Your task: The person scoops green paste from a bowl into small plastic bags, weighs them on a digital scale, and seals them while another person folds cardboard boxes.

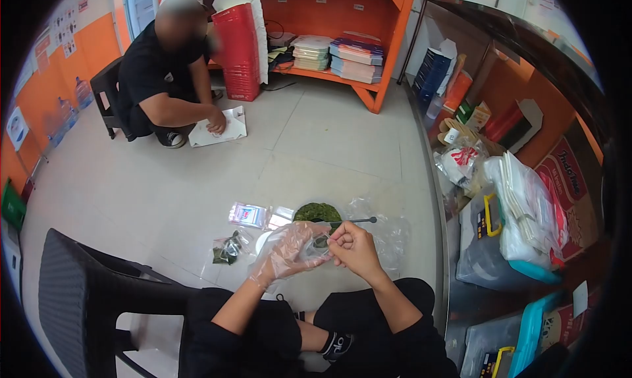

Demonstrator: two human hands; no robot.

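My left hand (294,249) wears a loose clear plastic glove, its fingers curled around a small clear plastic bag (316,246). Bare, my right hand (353,249) pinches the bag's edge between thumb and fingertips. Just beyond my hands, a round container of chopped green leafy stuff (317,212) sits on the floor, partly hidden. A thin dark-handled utensil (359,220) lies across it. To the left are a packet of small plastic bags (248,214) and a filled clear bag with dark green contents (227,248). A white round item is mostly covered by my glove.
Crumpled clear plastic (392,240) lies right of the container. A black stool (85,292) stands at my left. On the right, a metal shelf holds plastic boxes (487,246) and bags. Another person (164,81) crouches ahead over a white carton (220,129).
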